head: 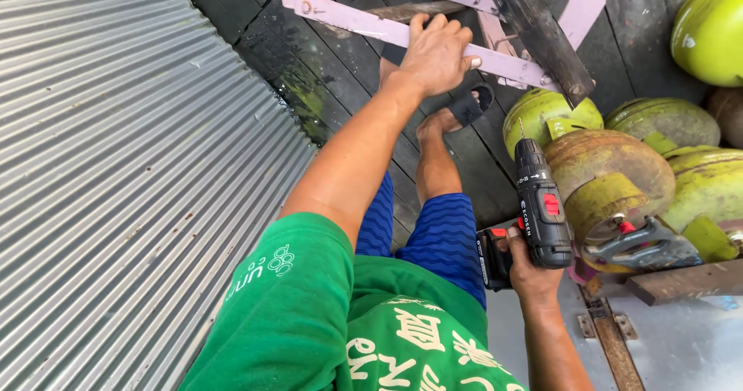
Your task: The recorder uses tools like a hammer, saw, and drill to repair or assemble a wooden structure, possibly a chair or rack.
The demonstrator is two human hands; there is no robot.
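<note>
Left hand, fingers curled over a pink wooden rail running from ten to four o'clock; right hand, at five o'clock from it, fingers closed round a cordless drill, bit aimed at twelve toward the rail.

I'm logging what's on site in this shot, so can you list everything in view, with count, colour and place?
Corrugated metal sheet: one, grey, left side.
Plank floor: one, dark wet wood, top centre.
Wooden frame: one, pale pink, top, under the left hand.
Dark plank: one, blackish, lying across the frame.
Gas cylinders: at least five, green, right side.
Cordless drill: one, black with red parts, in the right hand.
Sandal: one seen, black, on the foot.
Shirt: green; shorts: blue.
Left hand: gripping the frame.
Right hand: holding the drill.
</note>
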